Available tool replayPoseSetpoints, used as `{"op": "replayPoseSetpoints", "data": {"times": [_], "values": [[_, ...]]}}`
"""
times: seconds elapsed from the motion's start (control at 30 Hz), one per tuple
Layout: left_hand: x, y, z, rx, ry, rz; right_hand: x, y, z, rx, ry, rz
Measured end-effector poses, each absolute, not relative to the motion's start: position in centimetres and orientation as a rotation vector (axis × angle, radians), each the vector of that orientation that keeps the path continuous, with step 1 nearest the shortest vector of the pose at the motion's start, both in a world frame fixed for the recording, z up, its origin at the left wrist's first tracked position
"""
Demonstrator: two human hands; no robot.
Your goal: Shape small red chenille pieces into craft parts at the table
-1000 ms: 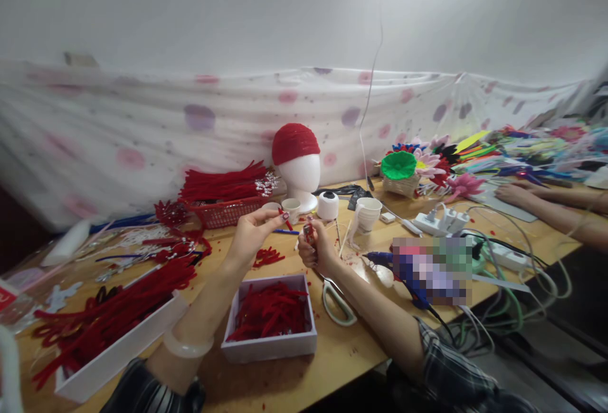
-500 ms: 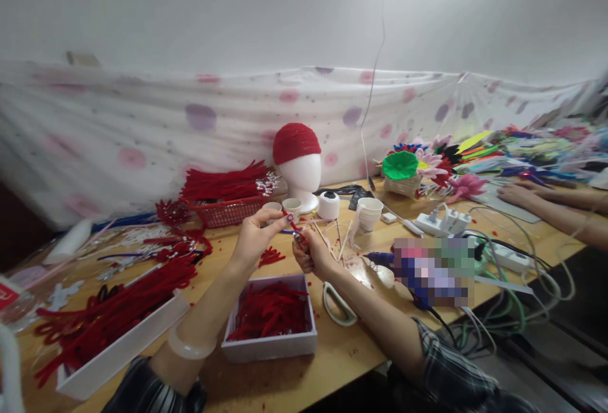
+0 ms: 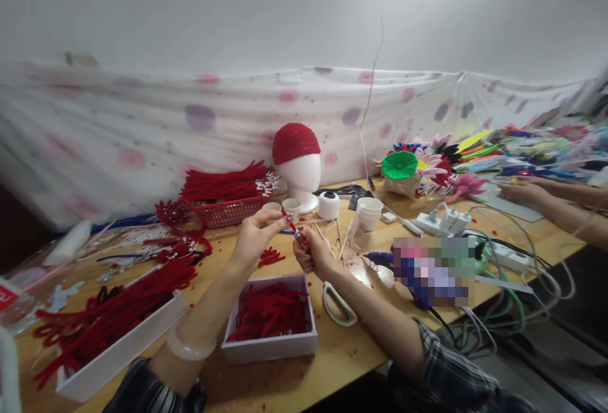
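Note:
My left hand (image 3: 259,235) is closed in a pinch, thumb and fingertips on a short red pipe cleaner (image 3: 289,218) with a shiny bit at its end. My right hand (image 3: 316,253) is closed around a small red-handled metal tool (image 3: 298,237); its metal tip meets the red piece, though its exact kind is too small to make out. Below both hands stands a white box (image 3: 270,348) full of short red pipe cleaner pieces (image 3: 270,311). Several more red pieces (image 3: 270,256) lie on the table behind it.
A long white box (image 3: 128,346) of red stems lies left. Behind are a red basket (image 3: 232,210), a foam head (image 3: 301,175) with red wrapping, and cups (image 3: 369,213). At right are a glue gun (image 3: 380,259), power strips (image 3: 444,223), tangled cables and another person's hands (image 3: 520,191).
My hands stay in nearly the same place, with the red piece and tool still meeting. The other person's hand at the right has lifted and shifted slightly.

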State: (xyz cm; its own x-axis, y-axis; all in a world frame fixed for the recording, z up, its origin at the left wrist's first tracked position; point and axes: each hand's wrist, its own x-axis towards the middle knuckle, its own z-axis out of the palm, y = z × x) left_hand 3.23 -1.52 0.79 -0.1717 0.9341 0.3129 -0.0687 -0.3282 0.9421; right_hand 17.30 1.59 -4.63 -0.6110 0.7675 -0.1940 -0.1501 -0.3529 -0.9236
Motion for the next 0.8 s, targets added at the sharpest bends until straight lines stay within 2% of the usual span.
{"op": "replayPoseSetpoints", "data": {"times": [0.2,0.37,0.5,0.67,0.8], "values": [[1.9,-1.9,2.2,1.341,1.116,1.461,18.0,2.2,-4.4,-0.756,-1.077,1.947],[-0.8,-3.7,4.5,1.704,1.287,0.866,18.5,2.7,-4.2,-0.766,-0.995,1.924],[-2.2,-3.5,4.2,1.858,1.202,0.411,18.2,2.7,-4.4,-0.799,-0.988,1.915],[-3.0,0.0,-0.2,1.925,1.716,0.508,18.3,2.7,-4.4,-0.821,-0.986,1.915],[-2.6,2.0,-3.6,1.985,1.776,0.613,18.3,2.9,-4.5,-0.831,-1.020,1.913]]}}
